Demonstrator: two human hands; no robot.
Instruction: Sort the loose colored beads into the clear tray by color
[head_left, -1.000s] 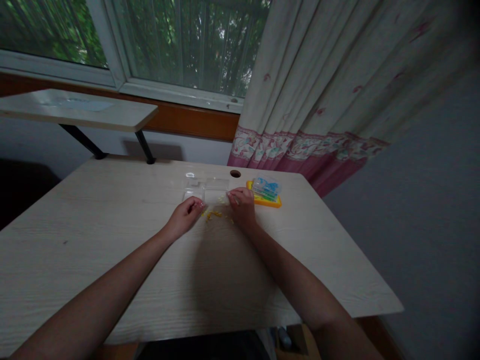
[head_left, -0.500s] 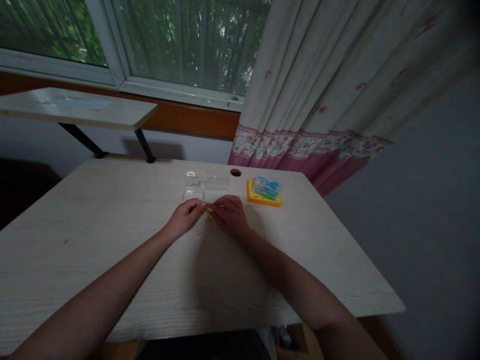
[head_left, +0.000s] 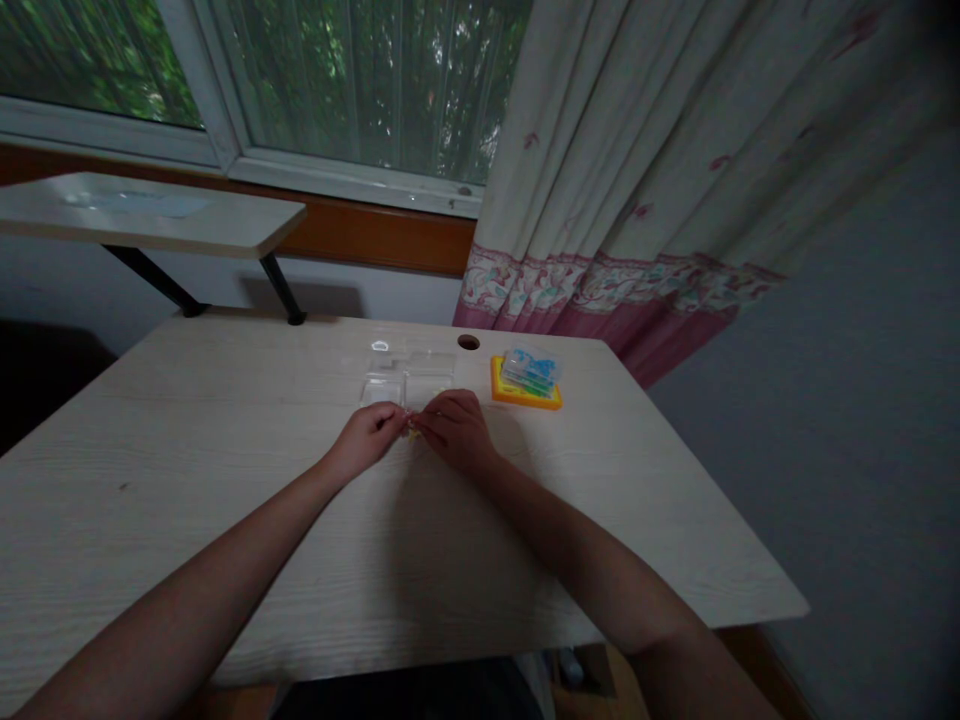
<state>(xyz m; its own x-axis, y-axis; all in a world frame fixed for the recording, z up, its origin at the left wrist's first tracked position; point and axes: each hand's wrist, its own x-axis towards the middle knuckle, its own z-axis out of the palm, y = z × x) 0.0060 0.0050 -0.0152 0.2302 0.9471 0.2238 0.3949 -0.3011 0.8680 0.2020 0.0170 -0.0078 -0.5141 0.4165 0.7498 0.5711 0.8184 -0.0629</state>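
My left hand (head_left: 369, 433) and my right hand (head_left: 457, 430) meet at the fingertips over the middle of the desk. Both are closed in a pinch around something small and pale, too tiny to name. Small yellow pieces (head_left: 413, 434) show just below the fingertips; whether they are held or lie on the desk I cannot tell. Right behind the hands lies a clear plastic tray (head_left: 406, 378) with several compartments, its front edge partly hidden by my fingers.
Right of the hands, a clear box with blue and green pieces (head_left: 531, 370) rests on a yellow-orange box (head_left: 526, 399). A cable hole (head_left: 469, 342) is in the desk (head_left: 225, 480) near its back edge. A raised shelf (head_left: 172, 220) stands at back left; a curtain (head_left: 592, 290) hangs behind.
The hands stay pinched together, with only slight finger movement at the small piece. The whole view has shifted slightly, and less yellow shows below the fingers.
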